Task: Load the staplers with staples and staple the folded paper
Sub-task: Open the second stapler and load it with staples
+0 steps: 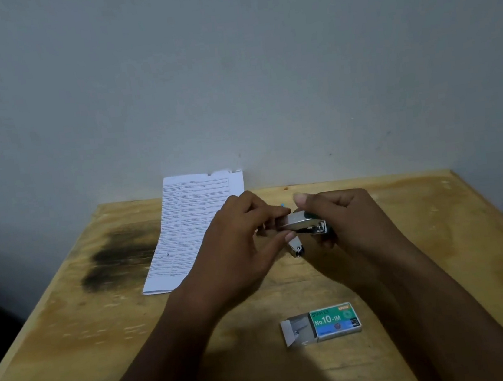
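- Staple box (334, 321): green and blue, labelled "No.10-1M". It lies flat on the near part of the wooden surface (103, 335). Its inner tray is slid out to the left, and silver staples show in it.
- Stapler (303, 223): small, chrome metal with a teal body, held above the surface beyond the box. It is hinged open, with the lower arm hanging down.
- Right hand (345, 220): grip clenched round the stapler's rear, thumb raised above it.
- Left hand (244, 248): grip closed in a pinch, thumb and fingertips on the stapler's front end. Whether a staple strip lies between them cannot be told.
- Folded paper (185, 230): white printed sheet at far left, partly behind the left hand. Its far end rests up against the wall (228, 66).
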{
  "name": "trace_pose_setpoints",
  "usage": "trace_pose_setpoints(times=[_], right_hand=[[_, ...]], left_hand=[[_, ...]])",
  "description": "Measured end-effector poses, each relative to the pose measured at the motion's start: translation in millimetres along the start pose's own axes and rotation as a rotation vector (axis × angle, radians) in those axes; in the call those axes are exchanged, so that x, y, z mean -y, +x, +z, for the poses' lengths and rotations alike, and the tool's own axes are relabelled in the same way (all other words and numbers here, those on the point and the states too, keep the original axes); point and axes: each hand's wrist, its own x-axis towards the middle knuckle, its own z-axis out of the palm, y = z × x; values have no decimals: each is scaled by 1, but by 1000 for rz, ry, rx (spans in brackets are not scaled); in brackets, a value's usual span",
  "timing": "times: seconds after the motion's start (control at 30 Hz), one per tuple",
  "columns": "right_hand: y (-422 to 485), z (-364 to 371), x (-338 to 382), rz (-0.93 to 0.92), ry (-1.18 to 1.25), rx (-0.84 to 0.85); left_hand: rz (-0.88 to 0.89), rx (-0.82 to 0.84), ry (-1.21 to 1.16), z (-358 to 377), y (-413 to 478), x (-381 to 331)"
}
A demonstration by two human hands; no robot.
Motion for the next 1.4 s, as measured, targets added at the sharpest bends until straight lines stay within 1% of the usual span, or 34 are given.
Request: trace_pose_setpoints(times=[0.07, 0.13, 0.17, 0.27, 0.33, 0.5, 0.6, 0.67, 0.73, 0.77, 0.87, 0.93, 1.0, 1.03, 1.13, 1.17, 1.23, 1.3, 1.4], right_hand=[[0, 2, 1, 63, 174, 32], [0, 2, 2, 103, 350, 76], [0, 1, 1, 98, 367, 99], [0, -1, -2, 35, 248, 141], [1, -2, -4, 7, 229, 137], [2, 1, -4, -116, 183, 59], [5, 1, -5, -159, 145, 21], [6, -1, -6, -140, 235, -28], [5, 0, -5, -77, 396, -53], [5, 0, -5, -61, 435, -57], [7, 0, -5, -66, 440, -101], [7, -3, -3, -57, 455, -140], [6, -8, -4, -41, 425, -145], [5, -9, -4, -39, 398, -131], [5, -5, -5, -59, 351, -62], [4, -3, -5, -73, 333, -41], [4, 0, -5, -98, 294, -5], [3, 2, -6, -114, 276, 20], [4, 2, -8, -101, 290, 24]], left_hand=[[-40, -4, -56, -2, 0, 2], [-79, -43, -105, -3, 0, 2], [-92, -55, -128, -4, 0, 1], [-158, -10, -237, -5, -1, -1], [-200, 9, -310, -5, -2, -2], [-197, -45, -330, -3, -2, -7], [-215, -93, -358, 0, -1, -12], [-294, -184, -486, -4, 4, -14], [-366, -303, -622, -12, 9, -11], [-385, -334, -638, -15, 10, -9], [-447, -387, -633, -19, 10, -4], [-449, -446, -583, -23, 9, 1], [-384, -461, -446, -29, 7, 4], [-305, -437, -340, -30, 6, 5], [-27, -269, -52, -20, 3, 1], [28, -208, -11, -14, 2, -1], [83, -133, 12, -5, 0, -2], [96, -102, 0, -2, 0, -1], [103, -100, 10, -3, -1, 1]])
